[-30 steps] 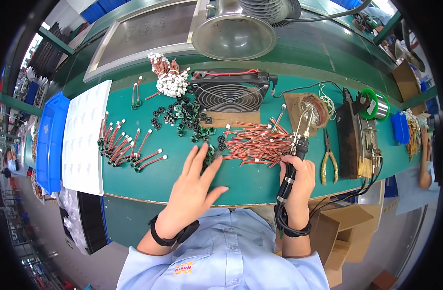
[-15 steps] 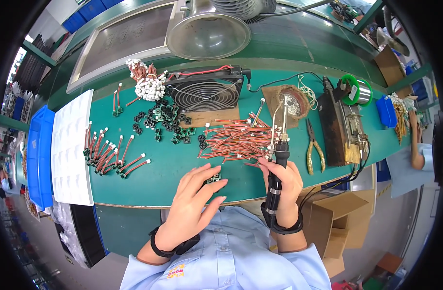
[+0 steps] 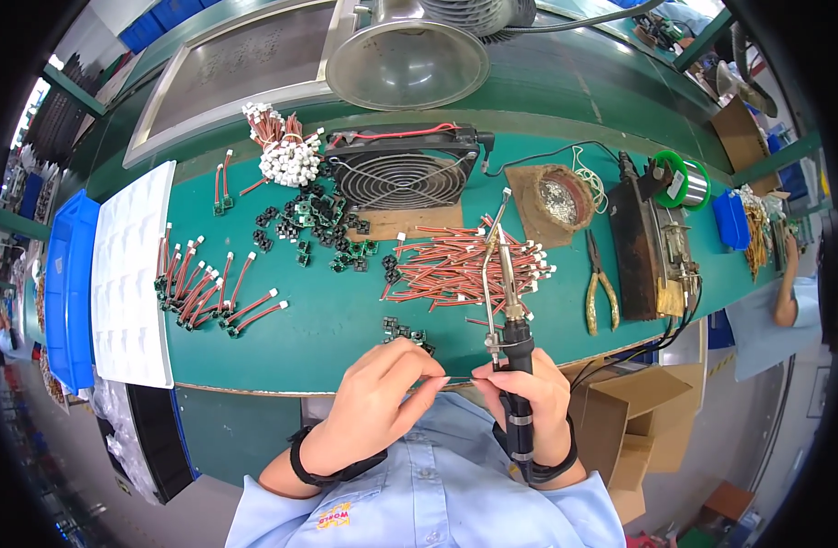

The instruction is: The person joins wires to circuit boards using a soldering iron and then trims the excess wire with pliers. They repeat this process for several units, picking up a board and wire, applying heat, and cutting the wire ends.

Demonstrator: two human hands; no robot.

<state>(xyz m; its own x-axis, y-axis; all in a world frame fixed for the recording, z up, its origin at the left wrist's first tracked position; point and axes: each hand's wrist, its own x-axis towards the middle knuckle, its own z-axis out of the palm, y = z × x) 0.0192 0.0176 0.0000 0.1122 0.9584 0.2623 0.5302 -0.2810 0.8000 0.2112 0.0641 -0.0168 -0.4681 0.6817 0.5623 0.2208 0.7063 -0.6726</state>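
My right hand [image 3: 537,395] is wrapped round the black handle of a soldering iron [image 3: 518,352], whose tip points away over a pile of red-and-black wire leads [image 3: 455,265] with white connectors. A thin metal solder-feed tube [image 3: 488,301] runs alongside the iron. The thumb and fingertips of my left hand [image 3: 382,388] are pinched together, close to my right fingertips. A thin dark strand [image 3: 460,378] spans the two hands; its kind is too small to make out. Several small circuit boards [image 3: 407,333] lie just beyond my left fingers.
Boards with leads attached [image 3: 200,292] lie at the left, beside a white tray [image 3: 131,283] and blue bin [image 3: 69,292]. Behind are loose boards [image 3: 314,215] and a fan [image 3: 400,173]. Rightward stand a solder pot [image 3: 565,201], pliers [image 3: 601,288], a feeder unit [image 3: 640,247] and a solder spool [image 3: 684,183].
My left hand has left the small boards and come together with my right hand at the table's front edge. The iron has moved nearer to me, its tip swinging left.
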